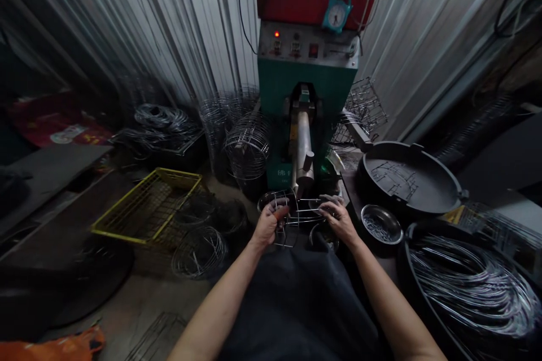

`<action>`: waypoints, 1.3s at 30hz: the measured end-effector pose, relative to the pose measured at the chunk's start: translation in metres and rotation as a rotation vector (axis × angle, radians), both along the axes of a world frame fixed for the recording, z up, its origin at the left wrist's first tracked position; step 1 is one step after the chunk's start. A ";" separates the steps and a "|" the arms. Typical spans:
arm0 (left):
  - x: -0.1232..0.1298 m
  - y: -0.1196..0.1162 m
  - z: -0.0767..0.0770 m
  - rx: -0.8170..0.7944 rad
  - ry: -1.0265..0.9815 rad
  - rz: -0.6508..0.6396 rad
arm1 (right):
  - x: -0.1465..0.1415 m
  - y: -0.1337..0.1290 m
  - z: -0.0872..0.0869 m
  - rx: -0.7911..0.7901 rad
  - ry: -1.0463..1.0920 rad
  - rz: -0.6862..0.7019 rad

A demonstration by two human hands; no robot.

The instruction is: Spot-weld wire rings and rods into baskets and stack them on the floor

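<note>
At the foot of a green spot-welding machine (277, 87), both hands hold a small bent-wire frame (310, 212). My left hand (269, 223) is closed around its left end, where wire loops cross. My right hand (337, 218) pinches the thin wires at the right end, fingers bent together. The frame sits just below and in front of the machine's pale metal arm (304, 141). Dim light and small size hide whether the wires touch the electrode tip. Below the hands, dark cloth (296, 293) covers my lap.
To the right stand a large black pan (436, 172) with wire pieces, a metal bowl (382, 224) of small parts and a tub of wire hoops (474, 282). A yellow wire basket (127, 234) and stacked wire rings (248, 146) are left. A blue clock (337, 13) hangs above.
</note>
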State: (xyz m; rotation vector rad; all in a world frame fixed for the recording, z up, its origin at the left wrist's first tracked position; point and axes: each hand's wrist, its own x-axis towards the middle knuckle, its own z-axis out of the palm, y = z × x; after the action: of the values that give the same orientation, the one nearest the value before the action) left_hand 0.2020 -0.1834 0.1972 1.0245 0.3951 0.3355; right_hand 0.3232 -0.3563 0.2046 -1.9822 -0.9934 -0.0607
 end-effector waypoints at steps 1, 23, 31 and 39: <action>0.001 0.000 0.001 -0.003 0.000 -0.006 | 0.001 0.000 0.000 -0.002 0.012 -0.001; 0.018 0.006 -0.002 -0.023 -0.011 0.058 | 0.031 0.007 0.014 -0.109 0.261 0.069; 0.021 0.008 0.001 -0.046 0.020 0.069 | 0.034 0.010 0.019 -0.104 0.286 0.088; 0.024 0.009 0.000 -0.038 0.017 0.058 | 0.037 0.012 0.022 -0.111 0.290 0.091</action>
State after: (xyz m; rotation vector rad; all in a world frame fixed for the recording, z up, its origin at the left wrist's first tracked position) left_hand 0.2257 -0.1747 0.1975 0.9802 0.4451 0.3699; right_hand 0.3602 -0.3445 0.2269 -1.9729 -0.9103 0.3303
